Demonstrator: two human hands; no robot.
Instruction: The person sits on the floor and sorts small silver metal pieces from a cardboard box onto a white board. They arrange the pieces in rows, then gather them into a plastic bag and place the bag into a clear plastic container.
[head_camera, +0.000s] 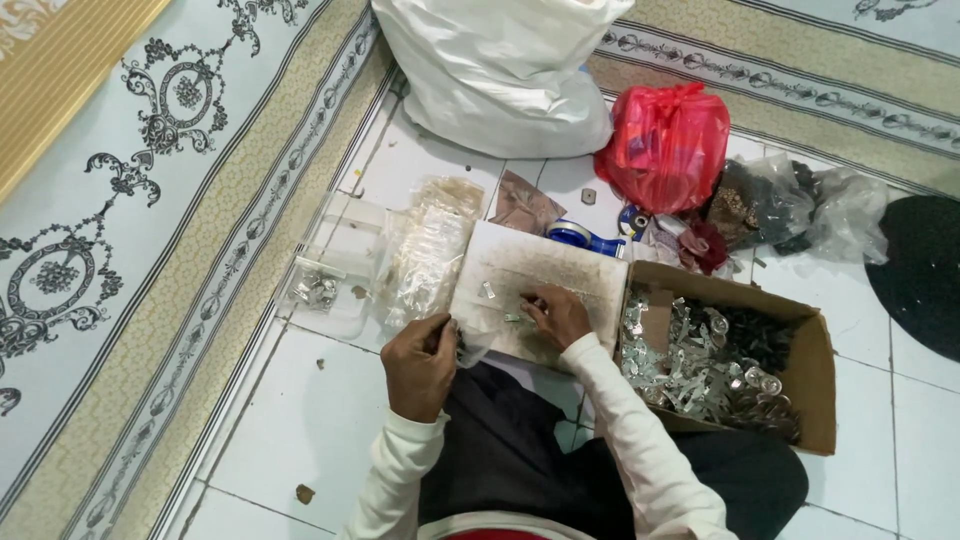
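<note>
I sit on a tiled floor with a worn white board (545, 265) in front of my lap. My left hand (420, 362) is closed around a small clear plastic bag at the board's near left corner. My right hand (556, 315) rests on the board, fingertips pinching small silver metal pieces (512, 316) that lie there. Another small metal piece (487, 291) lies a little to the left on the board.
An open cardboard box (815, 365) of shiny metal parts and dark items stands at my right. Clear plastic bags (428, 250) and a clear tray (335, 285) with metal bits lie left. Behind are a white sack (500, 70), red bag (665, 145), tape dispenser (580, 238); patterned carpet (150, 200).
</note>
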